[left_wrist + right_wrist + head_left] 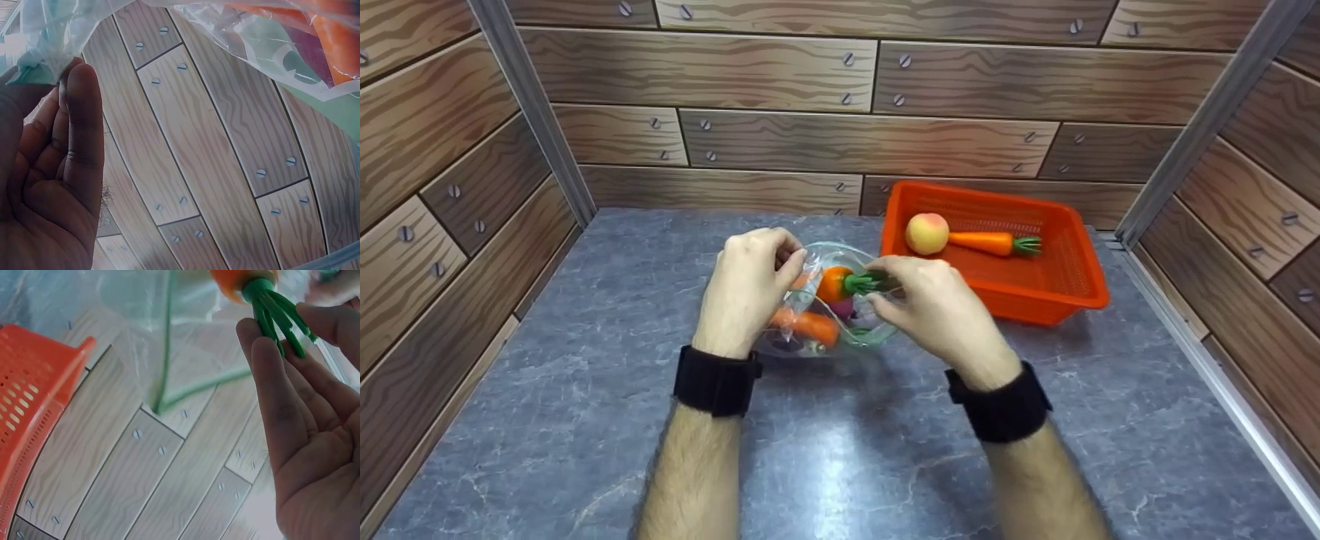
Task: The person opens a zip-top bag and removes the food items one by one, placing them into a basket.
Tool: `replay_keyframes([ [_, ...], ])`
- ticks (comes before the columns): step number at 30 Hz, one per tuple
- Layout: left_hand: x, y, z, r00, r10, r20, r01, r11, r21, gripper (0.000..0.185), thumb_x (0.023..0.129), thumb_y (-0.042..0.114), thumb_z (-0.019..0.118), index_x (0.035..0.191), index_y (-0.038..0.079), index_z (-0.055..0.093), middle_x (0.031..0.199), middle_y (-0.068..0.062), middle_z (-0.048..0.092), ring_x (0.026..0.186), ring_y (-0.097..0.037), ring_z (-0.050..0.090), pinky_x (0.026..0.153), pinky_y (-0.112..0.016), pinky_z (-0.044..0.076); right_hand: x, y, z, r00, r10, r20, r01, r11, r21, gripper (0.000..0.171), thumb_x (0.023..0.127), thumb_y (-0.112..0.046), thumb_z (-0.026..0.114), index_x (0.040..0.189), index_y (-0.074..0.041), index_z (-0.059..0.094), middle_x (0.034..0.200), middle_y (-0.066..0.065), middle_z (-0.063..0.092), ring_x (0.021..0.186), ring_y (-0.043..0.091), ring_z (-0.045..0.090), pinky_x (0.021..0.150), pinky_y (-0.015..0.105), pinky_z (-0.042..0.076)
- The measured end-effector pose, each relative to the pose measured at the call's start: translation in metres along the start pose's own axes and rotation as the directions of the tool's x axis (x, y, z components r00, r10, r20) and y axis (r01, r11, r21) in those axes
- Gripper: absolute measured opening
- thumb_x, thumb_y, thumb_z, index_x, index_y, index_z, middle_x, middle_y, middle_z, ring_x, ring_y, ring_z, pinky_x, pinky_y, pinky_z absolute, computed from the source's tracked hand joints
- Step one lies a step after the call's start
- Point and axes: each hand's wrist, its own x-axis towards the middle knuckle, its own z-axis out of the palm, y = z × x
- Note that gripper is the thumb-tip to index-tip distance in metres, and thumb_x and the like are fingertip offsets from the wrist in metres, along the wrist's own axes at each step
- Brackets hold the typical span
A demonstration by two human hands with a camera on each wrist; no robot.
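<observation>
A clear plastic bag point(872, 337) with a pale green rim stands between the hands, its mouth spread. My left hand point(742, 289) pinches the bag's edge between thumb and fingertips; the gathered plastic shows in the left wrist view. With thumb and fingers, my right hand point(941, 311) holds a toy carrot point(834, 285) by its green leaves point(273, 309), and the orange body is over the bag's mouth. Inside the bag lie another orange carrot point(814, 328) and a purple item point(841, 307), partly hidden by plastic.
An orange-red perforated basket point(1084, 281) stands behind and right of the bag. In it lie a peach point(927, 233) and a toy carrot point(982, 241). Wood-patterned walls point(780, 75) enclose the grey marbled table point(607, 360) at the back and sides.
</observation>
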Motion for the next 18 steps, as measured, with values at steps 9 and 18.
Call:
replay_keyframes([
  [9, 0.0, 0.0, -0.004, 1.0, -0.011, -0.01, 0.011, 1.0, 0.001, 0.013, 0.113, 0.015, 0.08, 0.107, 0.006, 0.087, 0.101, -0.011, 0.087, 0.087, -0.027, 0.081, 0.081, -0.042, 0.069, -0.01, 0.009, -0.039, 0.999, 0.033, -0.038, -0.029, 0.993, 0.112, 0.029, 0.103, -0.01, 0.091, 0.132, -0.005, 0.085, 0.124, 0.014, 0.09, 0.104, 0.03, 0.09, 0.091, 0.048, 0.075],
  [18, 0.001, -0.001, -0.001, 1.0, 0.002, -0.007, -0.002, 1.0, 0.003, 0.013, 0.112, 0.016, 0.081, 0.107, 0.006, 0.087, 0.101, -0.011, 0.088, 0.088, -0.027, 0.082, 0.081, -0.042, 0.069, -0.034, 0.021, -0.076, 0.988, 0.086, -0.128, -0.058, 0.976, 0.208, 0.028, 0.101, -0.007, 0.094, 0.129, -0.006, 0.088, 0.118, 0.011, 0.091, 0.099, 0.012, 0.089, 0.086, 0.011, 0.066],
])
